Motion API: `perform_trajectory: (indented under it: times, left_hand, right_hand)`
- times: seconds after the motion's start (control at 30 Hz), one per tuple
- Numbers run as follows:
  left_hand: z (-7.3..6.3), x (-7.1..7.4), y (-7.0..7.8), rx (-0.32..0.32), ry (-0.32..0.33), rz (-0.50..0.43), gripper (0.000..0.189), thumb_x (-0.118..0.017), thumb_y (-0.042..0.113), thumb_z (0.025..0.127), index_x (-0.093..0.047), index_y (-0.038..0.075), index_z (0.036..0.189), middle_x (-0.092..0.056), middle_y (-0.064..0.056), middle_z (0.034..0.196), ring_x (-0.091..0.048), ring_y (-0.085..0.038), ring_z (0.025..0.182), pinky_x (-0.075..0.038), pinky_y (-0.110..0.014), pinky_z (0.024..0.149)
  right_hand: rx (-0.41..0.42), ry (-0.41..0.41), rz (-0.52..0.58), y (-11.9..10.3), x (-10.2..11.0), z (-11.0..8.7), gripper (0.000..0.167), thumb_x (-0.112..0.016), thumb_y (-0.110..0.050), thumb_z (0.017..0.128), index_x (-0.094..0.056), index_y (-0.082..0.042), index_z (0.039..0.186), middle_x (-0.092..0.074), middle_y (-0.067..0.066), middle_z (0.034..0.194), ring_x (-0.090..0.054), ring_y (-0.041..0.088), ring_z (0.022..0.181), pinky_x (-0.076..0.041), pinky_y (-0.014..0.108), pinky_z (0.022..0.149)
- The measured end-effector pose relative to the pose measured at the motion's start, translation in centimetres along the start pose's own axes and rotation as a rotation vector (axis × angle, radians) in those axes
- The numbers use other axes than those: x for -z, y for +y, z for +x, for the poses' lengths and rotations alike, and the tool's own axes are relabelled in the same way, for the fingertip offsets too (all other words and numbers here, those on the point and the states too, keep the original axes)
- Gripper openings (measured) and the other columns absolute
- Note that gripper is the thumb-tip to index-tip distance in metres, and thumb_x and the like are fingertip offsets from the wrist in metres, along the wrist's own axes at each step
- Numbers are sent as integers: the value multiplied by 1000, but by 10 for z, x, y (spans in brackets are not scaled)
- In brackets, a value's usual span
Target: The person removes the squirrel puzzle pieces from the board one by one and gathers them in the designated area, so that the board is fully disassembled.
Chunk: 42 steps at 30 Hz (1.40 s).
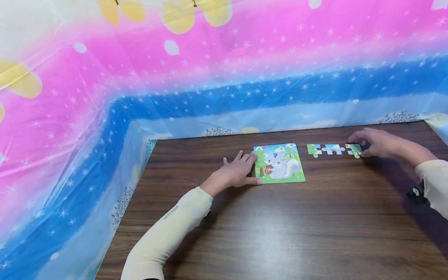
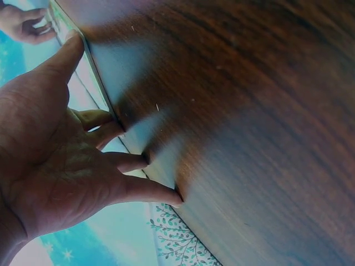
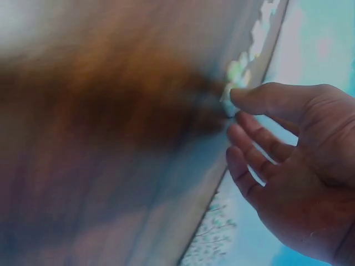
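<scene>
A square jigsaw puzzle [image 1: 281, 167] with a grey squirrel picture lies flat on the table. My left hand [image 1: 236, 171] rests at its left side, fingers spread, with the thumb at the lower left corner and fingertips along the left edge. In the left wrist view that thumb [image 2: 71, 47] touches the board's edge. To the right of the puzzle, loose puzzle pieces [image 1: 333, 149] lie in a row. My right hand [image 1: 381, 144] pinches the rightmost puzzle piece [image 1: 353, 149] between thumb and fingers at its right end. The right wrist view shows the thumb [image 3: 266, 98] against this piece.
The dark wood-grain table [image 1: 273, 225] extends in front of both hands. A pink and blue cloth [image 1: 217, 89] with snowflakes hangs along the table's back and left edges. The puzzle and the pieces lie near the back edge.
</scene>
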<state>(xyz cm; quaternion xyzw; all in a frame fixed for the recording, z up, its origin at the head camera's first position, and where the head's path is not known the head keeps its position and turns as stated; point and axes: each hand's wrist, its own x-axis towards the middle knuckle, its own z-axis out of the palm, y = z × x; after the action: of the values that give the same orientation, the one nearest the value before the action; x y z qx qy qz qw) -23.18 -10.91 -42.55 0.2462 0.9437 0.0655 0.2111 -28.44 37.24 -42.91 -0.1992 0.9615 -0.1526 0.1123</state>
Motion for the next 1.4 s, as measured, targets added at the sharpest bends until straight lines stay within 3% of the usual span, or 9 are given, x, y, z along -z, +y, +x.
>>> perform_trajectory:
  times: [0.27, 0.53, 0.8, 1.1, 1.4]
  left_hand:
    - [0, 1, -1, 1, 0, 5, 93, -58, 63, 102, -13, 21, 172, -10, -3, 181, -2, -36, 168, -12, -82, 122]
    - [0, 0, 2, -9, -6, -4, 93, -58, 62, 102, -13, 20, 172, -10, -3, 181, -2, -36, 168, -11, -82, 122]
    - [-2, 3, 2, -1, -9, -9, 93, -59, 62, 103, -13, 20, 172, -10, -3, 181, -1, -37, 168, -11, -82, 122]
    - [-1, 2, 0, 6, -7, -3, 93, -58, 63, 102, -13, 21, 172, -11, -3, 181, -2, -37, 168, -11, -82, 122]
    - [3, -1, -1, 10, -4, 23, 94, -57, 66, 101, -14, 22, 172, -8, -1, 181, -2, -36, 168, -12, -84, 121]
  right_hand:
    - [60, 59, -36, -40, 5, 23, 53, -77, -1, 84, -64, 5, 135, -61, 32, 137, -59, 54, 123, -49, 70, 101]
    - [52, 160, 99, -110, -25, 42, 42, -69, -5, 94, -64, 2, 135, -63, 28, 137, -61, 48, 126, -50, 66, 102]
    - [178, 132, 184, -174, -55, 52, 41, -72, -7, 95, -66, -2, 135, -67, 19, 130, -66, 36, 116, -56, 56, 96]
    - [234, 43, 258, -208, -74, 75, 53, -82, -16, 92, -65, -4, 140, -66, 15, 132, -67, 30, 114, -58, 49, 91]
    - [258, -5, 261, -219, -84, 83, 52, -81, -13, 93, -62, -1, 140, -61, 17, 130, -63, 26, 105, -56, 45, 89]
